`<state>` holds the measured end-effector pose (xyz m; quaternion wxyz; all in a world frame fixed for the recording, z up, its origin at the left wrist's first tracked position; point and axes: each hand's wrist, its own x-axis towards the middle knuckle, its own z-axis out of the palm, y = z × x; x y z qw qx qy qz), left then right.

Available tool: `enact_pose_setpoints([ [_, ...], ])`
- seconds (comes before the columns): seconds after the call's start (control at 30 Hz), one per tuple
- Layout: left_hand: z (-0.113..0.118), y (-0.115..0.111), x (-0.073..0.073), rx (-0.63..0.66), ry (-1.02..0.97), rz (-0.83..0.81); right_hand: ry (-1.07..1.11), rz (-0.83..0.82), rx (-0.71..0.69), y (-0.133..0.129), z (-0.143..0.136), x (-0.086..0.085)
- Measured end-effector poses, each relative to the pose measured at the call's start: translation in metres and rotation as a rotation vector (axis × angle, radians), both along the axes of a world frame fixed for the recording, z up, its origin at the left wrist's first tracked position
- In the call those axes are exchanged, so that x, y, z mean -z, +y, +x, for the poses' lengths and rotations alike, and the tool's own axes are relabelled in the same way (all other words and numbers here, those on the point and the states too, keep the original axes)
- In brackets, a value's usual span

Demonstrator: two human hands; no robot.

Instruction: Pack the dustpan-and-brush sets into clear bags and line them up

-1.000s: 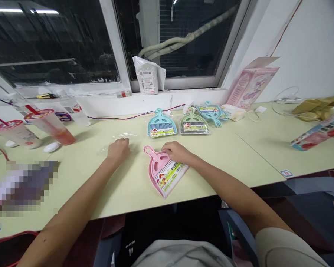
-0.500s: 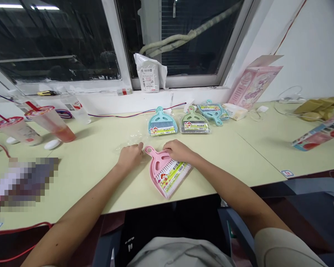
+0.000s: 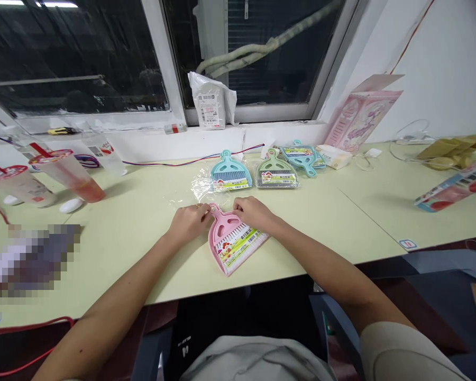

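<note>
A pink dustpan-and-brush set (image 3: 228, 233) with a printed card lies flat near the table's front edge, its handle pointing away from me. My left hand (image 3: 189, 223) is closed at the handle's tip, fingers pinched on it. Gripping the set's upper right edge is my right hand (image 3: 254, 212), fingers curled. A crumpled clear plastic wrapper (image 3: 200, 188) lies just beyond my left hand. Behind it are a wrapped blue set (image 3: 230, 172) and a wrapped green set (image 3: 276, 172), side by side, with more blue sets (image 3: 301, 156) to their right.
Two drink cups (image 3: 69, 174) with red straws stand at the left, beside a clear bottle (image 3: 103, 151) and a white mouse-like object (image 3: 71, 205). A pink box (image 3: 360, 119) stands at the back right. A wrapped white package (image 3: 212, 106) rests on the sill.
My left hand has moved right onto the pink handle. The pink set has turned slightly and shifted a little left. The clear wrapper now shows more spread beside the blue set.
</note>
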<state>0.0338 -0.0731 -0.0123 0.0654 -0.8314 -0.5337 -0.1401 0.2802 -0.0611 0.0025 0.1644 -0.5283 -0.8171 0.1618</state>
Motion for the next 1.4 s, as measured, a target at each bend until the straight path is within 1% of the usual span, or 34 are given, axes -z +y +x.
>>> enact_pose_setpoints([
  [0.13,0.000,0.002,0.001,0.019,-0.060,-0.028,-0.031,0.029,0.023,0.000,0.000,0.001],
  [0.27,-0.001,0.005,0.003,0.069,-0.119,0.017,-0.045,0.046,-0.018,0.000,0.000,0.001],
  [0.4,-0.004,0.010,0.003,0.153,-0.142,0.083,-0.235,0.211,-0.155,-0.004,-0.003,-0.002],
  [0.5,-0.006,0.011,0.002,0.162,-0.166,0.089,-0.362,0.314,-0.228,-0.007,-0.006,-0.005],
  [0.6,-0.006,0.011,0.003,0.164,-0.179,0.075,-0.398,0.378,-0.233,-0.010,-0.009,-0.005],
  [0.73,-0.006,0.012,0.005,0.183,-0.180,0.083,-0.415,0.434,-0.216,-0.011,-0.011,0.000],
  [0.8,-0.006,0.013,0.006,0.196,-0.185,0.085,-0.414,0.415,-0.235,-0.010,-0.012,0.002],
  [0.93,-0.007,0.013,0.005,0.195,-0.208,0.073,-0.366,0.317,-0.245,-0.009,-0.015,0.003],
  [1.1,-0.006,0.012,0.004,0.205,-0.217,0.063,-0.354,0.221,-0.179,-0.006,-0.012,0.003],
  [1.27,-0.007,0.012,0.006,0.281,-0.267,0.046,-0.266,0.116,-0.084,0.003,-0.004,0.007],
  [1.4,-0.006,0.011,0.003,0.326,-0.301,0.002,-0.179,0.079,-0.034,0.007,0.000,0.012],
])
